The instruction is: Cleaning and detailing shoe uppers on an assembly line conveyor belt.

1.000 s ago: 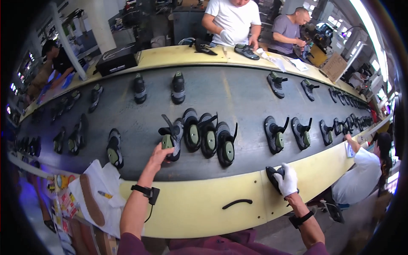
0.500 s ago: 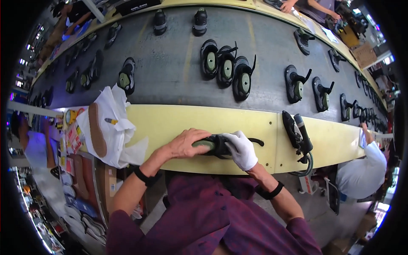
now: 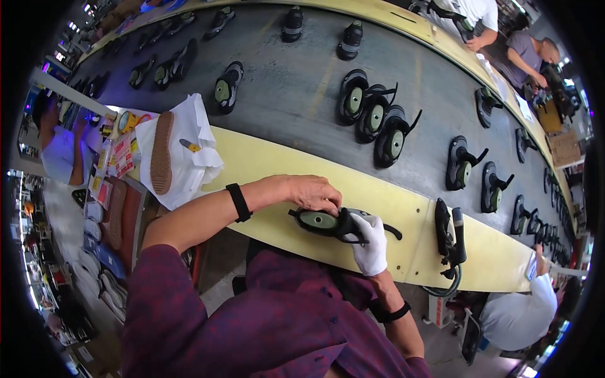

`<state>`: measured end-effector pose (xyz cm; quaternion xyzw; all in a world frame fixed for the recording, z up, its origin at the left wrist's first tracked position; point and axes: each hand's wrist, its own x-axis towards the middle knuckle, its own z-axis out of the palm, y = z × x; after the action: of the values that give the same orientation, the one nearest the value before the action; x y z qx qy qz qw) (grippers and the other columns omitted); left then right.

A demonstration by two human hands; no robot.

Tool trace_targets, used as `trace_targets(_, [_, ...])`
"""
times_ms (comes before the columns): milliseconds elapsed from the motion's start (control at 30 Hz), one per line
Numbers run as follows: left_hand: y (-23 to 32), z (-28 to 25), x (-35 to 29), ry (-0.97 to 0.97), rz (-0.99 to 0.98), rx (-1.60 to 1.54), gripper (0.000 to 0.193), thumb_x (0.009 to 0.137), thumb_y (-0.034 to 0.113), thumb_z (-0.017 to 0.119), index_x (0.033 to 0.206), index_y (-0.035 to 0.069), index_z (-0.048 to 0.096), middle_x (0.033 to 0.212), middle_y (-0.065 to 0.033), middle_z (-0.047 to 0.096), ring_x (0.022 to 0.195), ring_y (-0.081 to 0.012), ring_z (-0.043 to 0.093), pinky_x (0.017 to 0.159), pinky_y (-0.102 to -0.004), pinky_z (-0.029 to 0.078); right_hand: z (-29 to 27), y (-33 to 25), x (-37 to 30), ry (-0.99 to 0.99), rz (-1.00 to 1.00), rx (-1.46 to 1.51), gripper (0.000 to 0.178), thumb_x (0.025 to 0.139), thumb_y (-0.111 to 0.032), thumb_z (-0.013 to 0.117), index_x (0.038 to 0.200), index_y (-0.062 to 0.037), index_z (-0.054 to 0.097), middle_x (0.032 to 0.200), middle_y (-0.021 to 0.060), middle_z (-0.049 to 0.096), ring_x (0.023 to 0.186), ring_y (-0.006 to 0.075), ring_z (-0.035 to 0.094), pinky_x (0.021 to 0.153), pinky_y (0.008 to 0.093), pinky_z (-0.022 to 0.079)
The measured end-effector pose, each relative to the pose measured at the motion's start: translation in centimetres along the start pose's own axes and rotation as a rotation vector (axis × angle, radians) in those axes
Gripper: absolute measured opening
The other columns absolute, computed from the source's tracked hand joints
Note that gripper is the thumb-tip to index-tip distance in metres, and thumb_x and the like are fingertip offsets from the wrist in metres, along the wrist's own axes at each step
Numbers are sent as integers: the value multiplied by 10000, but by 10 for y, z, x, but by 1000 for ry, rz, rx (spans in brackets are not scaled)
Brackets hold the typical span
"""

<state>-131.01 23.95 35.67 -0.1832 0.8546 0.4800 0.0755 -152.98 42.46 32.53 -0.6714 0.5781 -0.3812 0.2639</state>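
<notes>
Both hands (image 3: pixel 340 217) on black shoe (image 3: pixel 328 222)

The person wears a dark maroon buttoned shirt with sleeves pushed up. The left hand (image 3: pixel 312 192) is bare above a black wristband; the right hand (image 3: pixel 370 242) wears a white glove and a black wristband.
</notes>
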Motion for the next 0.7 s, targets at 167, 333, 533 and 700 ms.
trace_targets(167, [-16, 29, 5, 330, 69, 261, 152, 953, 145, 628, 1062, 42, 653, 910, -201, 755, 855, -458, 739, 752, -542, 568, -6, 1, 15, -157, -79, -70, 513, 854, -82, 813, 1358, -92, 715, 949, 154, 626, 918, 381, 593, 819, 476, 484])
trace_targets(333, [-15, 38, 10, 413, -4, 282, 133, 973, 168, 651, 1049, 61, 669, 906, -196, 749, 857, -428, 742, 741, -531, 562, -20, -4, 43, -446, -16, -147, 458, 921, -158, 768, 1364, -69, 695, 1060, 218, 704, 1011, 439, 644, 890, 510, 504])
trace_targets(533, [66, 70, -31, 961, -11, 282, 150, 924, 130, 761, 1001, 38, 670, 882, -118, 691, 867, -338, 694, 812, -446, 553, -36, -5, 56, -557, 67, -40, 442, 904, -161, 788, 1324, -52, 706, 1124, 206, 753, 1037, 423, 700, 911, 485, 552])
trace_targets(700, [104, 148, -55, 967, -96, 309, 391, 882, 56, 775, 1238, -54, 661, 1182, -183, 662, 1101, -375, 634, 971, -463, 538, -41, -1, 59, -635, 119, -30, 445, 881, -176, 807, 1300, -56, 717, 1080, 204, 760, 956, 414, 724, 849, 464, 581])
